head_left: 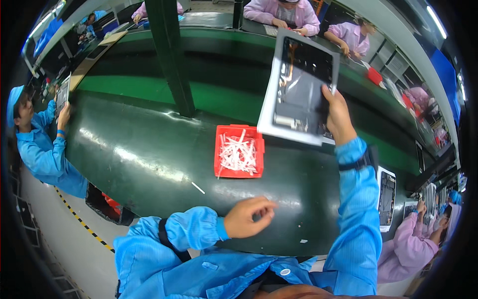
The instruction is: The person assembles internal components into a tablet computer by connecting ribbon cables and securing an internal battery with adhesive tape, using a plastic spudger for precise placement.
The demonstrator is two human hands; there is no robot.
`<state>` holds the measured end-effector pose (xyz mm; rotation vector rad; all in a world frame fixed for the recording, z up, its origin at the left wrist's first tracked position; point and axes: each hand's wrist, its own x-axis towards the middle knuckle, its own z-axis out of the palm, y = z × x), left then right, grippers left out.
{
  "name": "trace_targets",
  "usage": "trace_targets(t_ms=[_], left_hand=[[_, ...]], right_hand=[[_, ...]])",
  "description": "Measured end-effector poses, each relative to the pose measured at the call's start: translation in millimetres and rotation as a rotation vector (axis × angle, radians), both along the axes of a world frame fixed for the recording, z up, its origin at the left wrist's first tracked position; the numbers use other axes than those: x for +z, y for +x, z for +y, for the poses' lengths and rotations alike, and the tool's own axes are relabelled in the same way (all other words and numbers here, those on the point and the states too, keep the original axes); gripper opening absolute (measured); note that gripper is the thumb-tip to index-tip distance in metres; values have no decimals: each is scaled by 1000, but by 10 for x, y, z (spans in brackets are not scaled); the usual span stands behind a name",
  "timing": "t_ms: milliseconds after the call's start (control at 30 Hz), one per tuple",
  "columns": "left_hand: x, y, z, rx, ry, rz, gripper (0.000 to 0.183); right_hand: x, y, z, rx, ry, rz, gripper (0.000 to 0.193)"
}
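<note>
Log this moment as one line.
left hand: empty, loosely curled, over dark green table | right hand: gripping flat rectangular black panel with white border, raised | red plastic bin: on table, holding white strips

This is a factory: uniformed workers [37, 149] line benches [129, 127].

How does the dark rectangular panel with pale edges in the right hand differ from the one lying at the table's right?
The raised dark rectangular panel is held up in the bare right hand; the lying dark rectangular panel rests on the shiny green table. The raised panel appears larger in the picture, the lying panel smaller. Both have pale edges.
</note>
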<state>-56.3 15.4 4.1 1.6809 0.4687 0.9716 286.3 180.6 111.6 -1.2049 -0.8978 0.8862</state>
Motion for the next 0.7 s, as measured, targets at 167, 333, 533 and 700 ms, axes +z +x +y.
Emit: trace_targets(t_ms=[167,333,533,700], left_hand=[[-128,55,74,-274,43,195,14],[-155,8,96,-322,29,201,15],[-110,1,69,-288,58,208,15],[-88,62,67,-291,149,212,14]], right_hand=[[-575,-615,1385,5,-246,244,38],[-1227,-1382,1959,58,-407,202,34],[-509,-914,1632,137,-586,-1396,67],[-267,987,787,-127,-925,-1519,69]])
